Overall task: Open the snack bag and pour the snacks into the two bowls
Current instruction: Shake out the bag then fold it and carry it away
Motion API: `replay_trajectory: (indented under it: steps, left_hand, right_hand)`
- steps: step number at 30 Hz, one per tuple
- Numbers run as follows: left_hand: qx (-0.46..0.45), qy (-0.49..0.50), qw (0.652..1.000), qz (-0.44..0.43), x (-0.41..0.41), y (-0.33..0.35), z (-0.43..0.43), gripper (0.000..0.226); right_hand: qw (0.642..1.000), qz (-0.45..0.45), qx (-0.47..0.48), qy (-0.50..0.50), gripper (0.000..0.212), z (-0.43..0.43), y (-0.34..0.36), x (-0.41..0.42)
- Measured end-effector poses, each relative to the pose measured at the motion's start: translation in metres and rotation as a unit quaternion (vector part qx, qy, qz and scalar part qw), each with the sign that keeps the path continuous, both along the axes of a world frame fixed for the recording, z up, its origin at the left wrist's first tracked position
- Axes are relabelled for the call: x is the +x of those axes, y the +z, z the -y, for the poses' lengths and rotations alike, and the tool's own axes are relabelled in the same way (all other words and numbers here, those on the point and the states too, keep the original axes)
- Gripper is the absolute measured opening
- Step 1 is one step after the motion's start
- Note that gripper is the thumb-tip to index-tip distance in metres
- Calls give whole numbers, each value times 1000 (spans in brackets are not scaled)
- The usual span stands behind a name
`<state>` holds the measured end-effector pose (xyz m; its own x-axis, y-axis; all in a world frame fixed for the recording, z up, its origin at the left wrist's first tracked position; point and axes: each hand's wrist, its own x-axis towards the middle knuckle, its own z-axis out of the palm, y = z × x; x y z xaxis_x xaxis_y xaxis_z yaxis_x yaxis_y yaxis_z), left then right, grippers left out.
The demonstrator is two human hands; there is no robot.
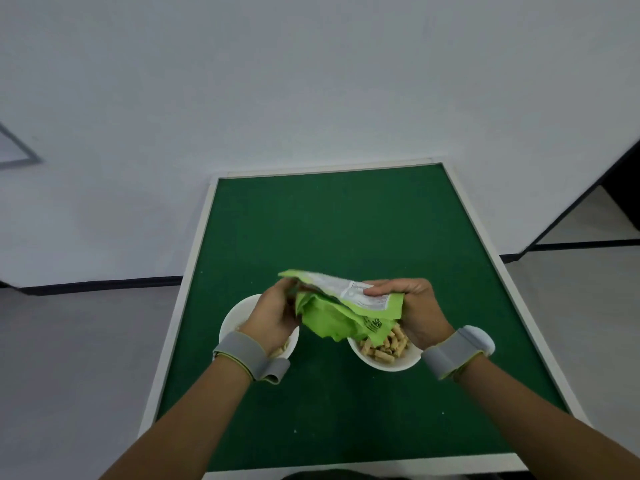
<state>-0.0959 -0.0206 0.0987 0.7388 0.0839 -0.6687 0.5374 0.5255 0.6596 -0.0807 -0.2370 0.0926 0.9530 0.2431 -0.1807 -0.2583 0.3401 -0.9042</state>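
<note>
**Bag tipped over the right bowl, both hands on it**

The green snack bag (337,308) hangs in the air just above the two bowls, crumpled and sagging, with its low end drooping toward the right bowl (382,358). That tilt looks chosen so whatever is left inside slides down into the bowl and not onto the table. The right hand (414,311) pinches the right edge of the bag, thumb on top and fingers closed underneath, holding that side up and steady. The left hand (273,313) grips the far left corner, its fingers curled shut around the foil, apparently to lift that end and shake the contents toward the opening.

The right bowl holds a heap of short tan snack sticks (386,344), partly hidden by the bag. The left bowl (235,323) sits just beside it, mostly covered by the left hand and wrist; a few sticks show at its near rim, so it seems to be served already. Each wrist wears a grey band.

Both bowls stand on the near half of a green table (346,230) with a pale border; its far half is bare.
</note>
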Motion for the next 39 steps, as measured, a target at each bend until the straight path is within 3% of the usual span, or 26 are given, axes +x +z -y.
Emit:
replay_trajectory:
  steps: [4, 6, 8, 11, 12, 14, 17, 20, 22, 25, 30, 33, 39]
  left_hand:
    - [-89, 5, 995, -39, 0, 3, 10, 67]
    - [-130, -33, 991, -22, 1, 8, 21, 75]
    - [-127, -39, 991, -10, 2, 9, 32, 67]
    - [-63, 21, 998, -1, 6, 4, 41, 44]
    - [-43, 33, 999, -3, 6, 1, 39, 42]
    - [-4, 37, 999, -12, 5, -7, 33, 48]
    - [49, 15, 999, -10, 1, -13, 33, 40]
    - [96, -43, 994, 16, -6, -12, 44, 33]
    - [124, -99, 987, 38, -14, -12, 53, 27]
    - [136, -204, 968, 46, -26, -16, 73, 23]
    - [100, -355, 928, 54, -52, -31, 129, 29]
    - [101, -498, 859, 58, -84, -45, 184, 35]
    - [114, -675, 728, 44, -144, -76, 300, 59]
  right_hand:
    - [990, 111, -38, -77, 43, -9, -13, -1]
    - [978, 173, -89, -74, 59, -15, -20, -2]
    - [955, 230, -177, -67, 70, -18, -27, -4]
    - [897, 328, -291, -62, 59, -19, -29, -13]
    - [895, 326, -299, -61, 56, -17, -27, -17]
    - [931, 254, -258, -36, 53, -12, -18, -25]
    - [991, 84, -87, 53, 60, -7, -5, -38]
    - [998, -61, -3, 8, 75, -8, -4, -49]
    - [992, -102, -56, -40, 64, -7, -7, -58]
    - [976, -139, -135, -95, 39, 2, -13, -82]
    - [934, -197, -138, -264, 21, 34, -25, -141]
    - [883, -220, -144, -388, 25, 76, -38, -190]
    - [789, -260, -79, -551, 26, 186, -65, -260]
